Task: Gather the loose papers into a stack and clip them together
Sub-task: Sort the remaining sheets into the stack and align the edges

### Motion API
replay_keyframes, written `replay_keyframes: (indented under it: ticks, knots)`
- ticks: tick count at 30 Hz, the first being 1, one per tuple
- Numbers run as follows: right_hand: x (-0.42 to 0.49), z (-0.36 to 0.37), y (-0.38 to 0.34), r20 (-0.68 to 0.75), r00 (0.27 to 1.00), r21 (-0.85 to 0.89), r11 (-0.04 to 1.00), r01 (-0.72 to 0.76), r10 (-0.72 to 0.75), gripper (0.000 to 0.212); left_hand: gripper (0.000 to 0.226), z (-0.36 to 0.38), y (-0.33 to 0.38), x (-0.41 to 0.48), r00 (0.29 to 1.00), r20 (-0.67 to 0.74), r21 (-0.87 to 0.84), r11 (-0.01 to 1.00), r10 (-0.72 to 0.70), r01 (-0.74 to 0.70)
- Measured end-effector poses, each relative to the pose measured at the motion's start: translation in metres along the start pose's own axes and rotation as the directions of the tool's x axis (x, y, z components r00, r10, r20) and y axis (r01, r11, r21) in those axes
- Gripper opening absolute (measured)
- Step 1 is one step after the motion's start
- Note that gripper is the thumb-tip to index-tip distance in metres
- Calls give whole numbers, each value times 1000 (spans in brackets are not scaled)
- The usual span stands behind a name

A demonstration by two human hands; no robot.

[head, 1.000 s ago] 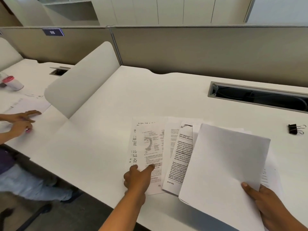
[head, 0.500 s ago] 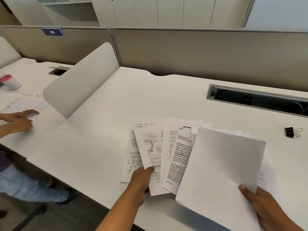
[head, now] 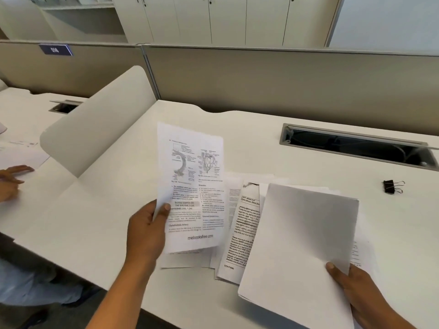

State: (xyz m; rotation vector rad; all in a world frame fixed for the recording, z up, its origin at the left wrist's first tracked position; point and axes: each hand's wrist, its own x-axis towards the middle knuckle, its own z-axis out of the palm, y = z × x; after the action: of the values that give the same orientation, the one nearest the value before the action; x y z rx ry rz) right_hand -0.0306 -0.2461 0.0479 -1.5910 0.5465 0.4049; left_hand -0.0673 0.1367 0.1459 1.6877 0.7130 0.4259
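Note:
My left hand [head: 146, 231] grips a printed sheet with eye diagrams [head: 193, 184] by its left edge and holds it lifted above the white desk [head: 99, 210]. My right hand [head: 356, 286] holds a small stack of sheets with a blank top page [head: 301, 241] by its lower right corner, raised over the desk. Between the two hands, more printed papers [head: 240, 233] lie fanned out on the desk, partly hidden under the held sheets. A black binder clip [head: 392, 186] rests on the desk to the far right, apart from both hands.
A cable slot [head: 356, 146] is cut into the desk behind the papers. A curved white divider [head: 99, 124] stands at the left. Beyond it another person's hands [head: 11, 179] rest on the neighbouring desk. A beige partition [head: 261, 79] runs along the back.
My left hand has taken hold of the diagram sheet and lifted it off the desk. My right hand keeps its stack roughly where it was.

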Motion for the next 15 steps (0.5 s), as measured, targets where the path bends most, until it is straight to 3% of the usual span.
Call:
replay_keyframes:
  ticks: [2,4,7,11,15]
  knots:
    - [1,2,0,9,1000,14,1000,-2,2,38,21,0,16,-4,1000,8,-52,999,-5,5]
    - [2,2,2,-6,1000,-10,1000,-4,4,24,19,4,29,-12,997,58,-110,992,-47,53]
    - [-2,2,0,-45,998,-74,997,39,-43,18,16,18,36,-29,967,211,-165,970,-141,178]
    - [-9,1,1,-44,996,-40,997,73,-75,19,19,44,27,-57,872,421,-168,924,-249,345]
    - [-24,3,-13,28,996,20,997,81,-81,21,16,69,14,-79,815,488,-80,915,-311,396]
